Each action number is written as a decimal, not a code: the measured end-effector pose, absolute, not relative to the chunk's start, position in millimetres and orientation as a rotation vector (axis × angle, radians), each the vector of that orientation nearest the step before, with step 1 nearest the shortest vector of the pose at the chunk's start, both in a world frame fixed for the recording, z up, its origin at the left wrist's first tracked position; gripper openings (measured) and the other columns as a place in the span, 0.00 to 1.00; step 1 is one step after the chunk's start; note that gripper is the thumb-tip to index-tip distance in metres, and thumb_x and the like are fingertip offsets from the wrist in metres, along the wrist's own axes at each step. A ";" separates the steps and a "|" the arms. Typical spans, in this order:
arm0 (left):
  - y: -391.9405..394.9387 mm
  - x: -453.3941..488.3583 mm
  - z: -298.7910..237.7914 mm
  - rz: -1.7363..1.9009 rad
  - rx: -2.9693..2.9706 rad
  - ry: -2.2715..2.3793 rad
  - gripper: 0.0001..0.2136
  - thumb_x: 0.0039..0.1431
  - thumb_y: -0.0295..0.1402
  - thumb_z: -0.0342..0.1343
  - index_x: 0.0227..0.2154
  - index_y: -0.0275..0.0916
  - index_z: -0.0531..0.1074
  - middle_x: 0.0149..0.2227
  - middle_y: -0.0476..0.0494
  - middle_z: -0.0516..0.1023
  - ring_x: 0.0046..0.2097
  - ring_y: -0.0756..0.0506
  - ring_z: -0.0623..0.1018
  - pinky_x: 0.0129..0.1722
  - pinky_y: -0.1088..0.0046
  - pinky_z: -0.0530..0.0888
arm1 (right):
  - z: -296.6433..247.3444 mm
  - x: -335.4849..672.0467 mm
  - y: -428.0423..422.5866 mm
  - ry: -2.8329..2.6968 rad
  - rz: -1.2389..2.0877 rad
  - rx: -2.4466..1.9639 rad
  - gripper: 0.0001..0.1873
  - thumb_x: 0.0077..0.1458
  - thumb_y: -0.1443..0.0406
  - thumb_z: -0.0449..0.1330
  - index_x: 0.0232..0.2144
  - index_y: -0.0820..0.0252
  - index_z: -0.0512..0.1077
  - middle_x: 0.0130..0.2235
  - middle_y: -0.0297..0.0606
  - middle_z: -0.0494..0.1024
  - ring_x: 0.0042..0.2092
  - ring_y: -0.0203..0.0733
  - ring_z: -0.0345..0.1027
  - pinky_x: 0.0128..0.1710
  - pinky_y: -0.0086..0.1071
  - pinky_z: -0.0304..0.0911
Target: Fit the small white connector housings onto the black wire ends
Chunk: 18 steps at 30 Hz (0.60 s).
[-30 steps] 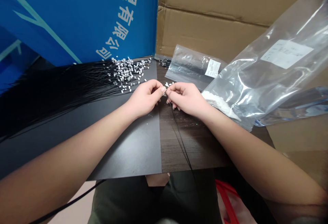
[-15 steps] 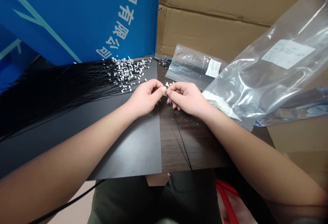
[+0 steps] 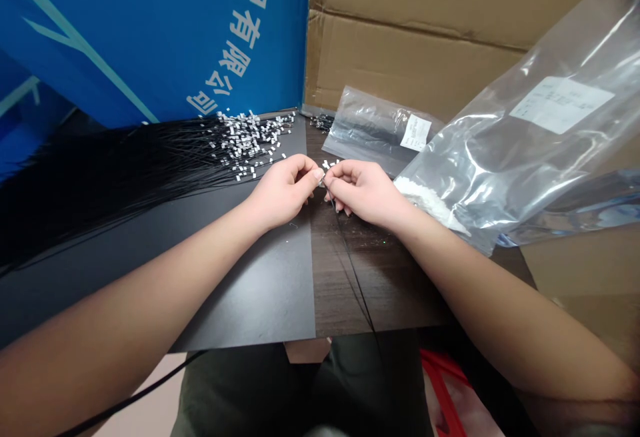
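Observation:
My left hand (image 3: 281,191) and my right hand (image 3: 364,190) meet fingertip to fingertip over the table's middle, both pinched closed. Between them is a tiny white piece (image 3: 323,182), too small to make out well. A thin black wire (image 3: 353,270) runs from my right hand's pinch down toward the table's front edge. A few loose white pieces (image 3: 331,164) lie just behind my fingers. To the left lies a wide fan of black wires (image 3: 115,163) with white tips (image 3: 247,140).
A black mat (image 3: 250,290) covers the left of the dark wood table (image 3: 400,283). A blue box (image 3: 150,30) and a cardboard box (image 3: 415,50) stand behind. A small clear bag (image 3: 380,127) and a large clear bag (image 3: 530,137) lie at right.

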<state>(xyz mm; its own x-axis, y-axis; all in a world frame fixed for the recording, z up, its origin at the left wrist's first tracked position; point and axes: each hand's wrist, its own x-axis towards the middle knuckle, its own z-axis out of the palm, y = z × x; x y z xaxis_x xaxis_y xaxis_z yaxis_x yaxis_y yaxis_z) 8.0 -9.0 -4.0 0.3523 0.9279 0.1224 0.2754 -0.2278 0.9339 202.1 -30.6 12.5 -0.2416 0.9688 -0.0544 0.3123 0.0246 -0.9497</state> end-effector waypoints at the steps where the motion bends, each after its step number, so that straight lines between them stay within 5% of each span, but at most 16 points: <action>1: -9.0 8.0 -3.9 0.909 1.715 1.081 0.09 0.68 0.38 0.60 0.34 0.40 0.72 0.29 0.49 0.76 0.29 0.48 0.75 0.31 0.71 0.72 | 12.5 202.1 -30.4 -1.627 1.235 -1.331 0.06 0.65 0.70 0.61 0.33 0.59 0.74 0.30 0.33 0.80 0.25 0.31 0.71 0.22 0.23 0.66; 18: -9.3 8.8 -2.3 0.919 1.687 1.065 0.08 0.67 0.37 0.60 0.34 0.40 0.71 0.30 0.49 0.74 0.30 0.49 0.75 0.32 0.71 0.73 | 9.3 204.1 -32.0 -1.696 1.149 -1.310 0.05 0.68 0.66 0.61 0.36 0.58 0.73 0.31 0.33 0.80 0.25 0.31 0.71 0.24 0.26 0.65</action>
<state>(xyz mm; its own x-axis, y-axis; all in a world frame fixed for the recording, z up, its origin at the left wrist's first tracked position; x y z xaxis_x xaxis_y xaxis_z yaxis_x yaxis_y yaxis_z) 8.8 -9.3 -2.3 0.3497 0.9296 0.1165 0.2511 -0.2128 0.9443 204.1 -32.0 9.3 -0.2482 0.9687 0.0066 0.3530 0.0968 -0.9306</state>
